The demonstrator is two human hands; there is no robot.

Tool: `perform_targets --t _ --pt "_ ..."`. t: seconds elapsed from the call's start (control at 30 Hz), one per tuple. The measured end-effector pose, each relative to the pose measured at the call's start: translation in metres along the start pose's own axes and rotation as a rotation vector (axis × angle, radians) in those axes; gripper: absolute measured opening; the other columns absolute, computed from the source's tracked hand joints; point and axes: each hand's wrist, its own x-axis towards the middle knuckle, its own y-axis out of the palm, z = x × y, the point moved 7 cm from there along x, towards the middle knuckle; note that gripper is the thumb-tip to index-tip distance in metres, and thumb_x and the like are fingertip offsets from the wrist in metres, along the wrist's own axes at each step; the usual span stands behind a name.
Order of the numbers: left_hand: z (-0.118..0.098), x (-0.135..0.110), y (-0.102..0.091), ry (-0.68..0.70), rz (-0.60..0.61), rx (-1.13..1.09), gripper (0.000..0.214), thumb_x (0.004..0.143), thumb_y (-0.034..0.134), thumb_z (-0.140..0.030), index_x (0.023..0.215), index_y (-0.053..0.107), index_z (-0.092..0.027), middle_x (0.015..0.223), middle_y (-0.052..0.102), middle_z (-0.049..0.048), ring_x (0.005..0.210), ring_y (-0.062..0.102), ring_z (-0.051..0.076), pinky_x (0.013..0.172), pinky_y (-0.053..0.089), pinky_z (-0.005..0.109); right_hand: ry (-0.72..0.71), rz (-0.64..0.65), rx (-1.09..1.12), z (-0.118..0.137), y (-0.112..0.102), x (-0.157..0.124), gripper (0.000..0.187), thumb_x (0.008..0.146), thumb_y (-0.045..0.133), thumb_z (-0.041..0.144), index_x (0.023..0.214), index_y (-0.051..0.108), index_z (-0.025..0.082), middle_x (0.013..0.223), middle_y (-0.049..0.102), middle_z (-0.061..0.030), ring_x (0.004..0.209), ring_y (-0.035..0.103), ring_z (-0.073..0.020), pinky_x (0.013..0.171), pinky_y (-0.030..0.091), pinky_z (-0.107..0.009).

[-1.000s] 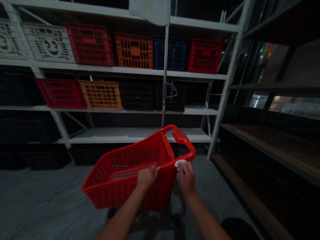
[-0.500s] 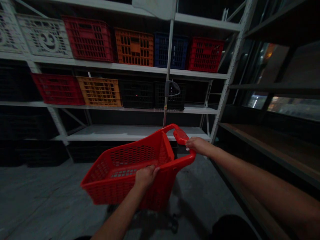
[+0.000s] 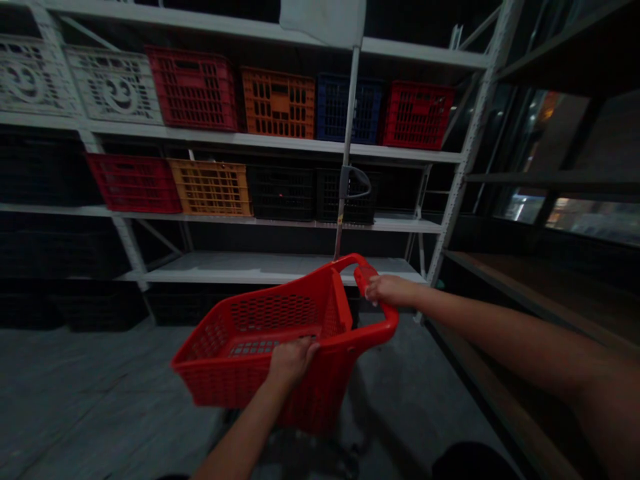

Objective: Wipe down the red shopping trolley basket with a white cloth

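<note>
Head view | around: white steel shelving rack (image 3: 463, 160), thin metal pole (image 3: 345, 153) between basket and rack | crates: 10 in two rows, 2 white, 3 red, 2 orange, 1 blue, 2 black | red plastic shopping basket (image 3: 260, 373) held up over concrete floor (image 3: 100, 400) | left hand (image 3: 293, 363) fingers closed on basket rim | right hand (image 3: 393, 291) fingers touching red handle grip (image 3: 367, 280), firmness unclear | change: white wipe from earlier no longer visible

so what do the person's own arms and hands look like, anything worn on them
The left arm and right arm are bare, with no sleeves in view. The left hand and right hand wear no gloves. No watch, band or ring shows, though the light is dim.
</note>
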Motion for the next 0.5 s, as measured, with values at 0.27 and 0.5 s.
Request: perform_targets --t 0.27,0.5 --pt "0.004 -0.003 -0.001 0.034 0.026 -0.005 0.057 0.086 0.01 -0.049 0.09 0.059 -0.02 0.08 0.067 0.0092 0.078 0.062 0.02 0.064 0.04 0.027 0.106 0.22 0.062 -0.008 0.015 0.003 0.021 0.064 0.052 0.003 0.067 0.067 0.018 0.066 0.065 0.0019 0.066 0.056 -0.0116 0.069 0.04 -0.021" --pt "0.007 -0.002 0.0 0.01 0.025 -0.004 0.057 0.086 0.01 -0.051 0.088 0.058 -0.021 0.081 0.067 0.0082 0.078 0.062 0.019 0.063 0.039 0.026 -0.08 -0.059 -0.206 0.004 0.004 0.03 0.015 0.075 0.052 0.014 0.068 0.064 0.017 0.073 0.064 -0.003 0.079 0.053 -0.0152 0.076 0.039 -0.028"
